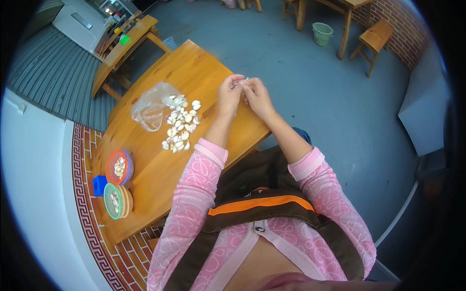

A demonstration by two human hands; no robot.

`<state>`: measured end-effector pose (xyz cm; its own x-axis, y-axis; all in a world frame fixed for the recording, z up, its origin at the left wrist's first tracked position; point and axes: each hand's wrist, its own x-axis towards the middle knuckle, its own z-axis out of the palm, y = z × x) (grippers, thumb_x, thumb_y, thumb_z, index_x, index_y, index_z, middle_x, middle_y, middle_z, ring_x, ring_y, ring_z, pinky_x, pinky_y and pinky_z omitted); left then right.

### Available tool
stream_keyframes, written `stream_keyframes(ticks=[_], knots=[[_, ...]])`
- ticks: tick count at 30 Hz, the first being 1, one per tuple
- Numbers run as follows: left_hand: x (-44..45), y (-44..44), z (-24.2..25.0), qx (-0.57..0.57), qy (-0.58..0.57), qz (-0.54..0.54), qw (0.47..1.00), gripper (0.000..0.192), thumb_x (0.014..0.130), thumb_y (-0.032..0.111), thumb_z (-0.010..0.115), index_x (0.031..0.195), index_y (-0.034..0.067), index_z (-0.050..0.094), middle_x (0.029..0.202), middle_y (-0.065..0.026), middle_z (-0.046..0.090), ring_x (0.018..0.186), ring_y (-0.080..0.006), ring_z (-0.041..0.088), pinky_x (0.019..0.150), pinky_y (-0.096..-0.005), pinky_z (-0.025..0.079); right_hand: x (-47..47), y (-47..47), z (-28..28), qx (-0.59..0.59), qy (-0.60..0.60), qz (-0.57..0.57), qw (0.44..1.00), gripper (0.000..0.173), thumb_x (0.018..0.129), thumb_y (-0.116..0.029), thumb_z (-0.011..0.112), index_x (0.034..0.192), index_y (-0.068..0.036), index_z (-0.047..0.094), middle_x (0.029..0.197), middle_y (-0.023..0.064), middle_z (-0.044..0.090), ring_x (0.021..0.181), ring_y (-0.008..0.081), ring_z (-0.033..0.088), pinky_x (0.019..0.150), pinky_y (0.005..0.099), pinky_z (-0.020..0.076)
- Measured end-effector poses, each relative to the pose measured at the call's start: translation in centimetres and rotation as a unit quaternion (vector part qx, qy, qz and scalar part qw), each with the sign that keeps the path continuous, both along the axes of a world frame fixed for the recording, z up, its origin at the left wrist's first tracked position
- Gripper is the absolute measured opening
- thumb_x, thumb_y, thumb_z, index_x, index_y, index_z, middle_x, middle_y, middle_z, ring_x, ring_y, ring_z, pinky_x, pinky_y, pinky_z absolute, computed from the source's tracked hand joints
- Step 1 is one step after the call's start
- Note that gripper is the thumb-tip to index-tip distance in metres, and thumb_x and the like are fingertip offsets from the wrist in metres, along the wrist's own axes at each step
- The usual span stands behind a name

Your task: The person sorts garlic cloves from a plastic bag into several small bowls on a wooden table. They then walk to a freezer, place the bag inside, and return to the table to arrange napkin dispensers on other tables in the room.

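My left hand (228, 95) and my right hand (257, 95) meet above the far right edge of the wooden table (153, 174). Their fingertips pinch a small whitish thin piece (246, 80), too small to name for certain. To the left of my left forearm, garlic cloves (179, 125) lie loose in a heap on the tabletop. Beside them is a crumpled clear plastic bag (154, 105), with some cloves at its mouth. Nearer the wall, a red-rimmed plastic bowl (109, 168) and a green-rimmed bowl (107, 207) both contain garlic.
Against the brick-patterned wall stands a blue box (99, 185) by the bowls. Another wooden table (136, 34), bearing several items, is at the far left. Across the grey floor (349, 120) are a green wastebasket (322, 34) and a wooden bench (377, 36).
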<state>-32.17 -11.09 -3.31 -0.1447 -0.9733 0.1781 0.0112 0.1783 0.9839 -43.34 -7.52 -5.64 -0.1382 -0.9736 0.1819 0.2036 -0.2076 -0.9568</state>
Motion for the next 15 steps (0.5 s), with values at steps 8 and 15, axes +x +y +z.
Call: stream_keyframes(ticks=[8, 15], knots=[[-4.5, -1.9, 0.3, 0.082, -0.032, -0.113, 0.990, 0.033, 0.103, 0.019, 0.056, 0.126, -0.005, 0.058, 0.115, -0.0143, 0.067, 0.104, -0.0170, 0.065, 0.090, -0.0310, 0.052, -6.0, -1.4, -2.4, -0.120, 0.092, -0.148, 0.977, 0.008, 0.098, -0.005, 0.058, 0.102, 0.001, 0.063, 0.077, 0.0041, 0.063, 0.064, 0.0092, 0.058, 0.056, 0.0265, 0.0474], [-0.4, -8.0, 0.2, -0.314, -0.517, -0.091, 0.791, 0.033, 0.100, 0.027, 0.056, 0.122, 0.004, 0.065, 0.123, -0.0162, 0.066, 0.124, -0.0346, 0.058, 0.114, -0.0499, 0.034, -11.5, -7.6, -16.3, 0.057, -0.092, -0.173, 0.979, 0.010, 0.099, -0.006, 0.057, 0.091, -0.001, 0.061, 0.073, 0.0019, 0.062, 0.061, 0.0073, 0.057, 0.052, 0.0251, 0.0464]])
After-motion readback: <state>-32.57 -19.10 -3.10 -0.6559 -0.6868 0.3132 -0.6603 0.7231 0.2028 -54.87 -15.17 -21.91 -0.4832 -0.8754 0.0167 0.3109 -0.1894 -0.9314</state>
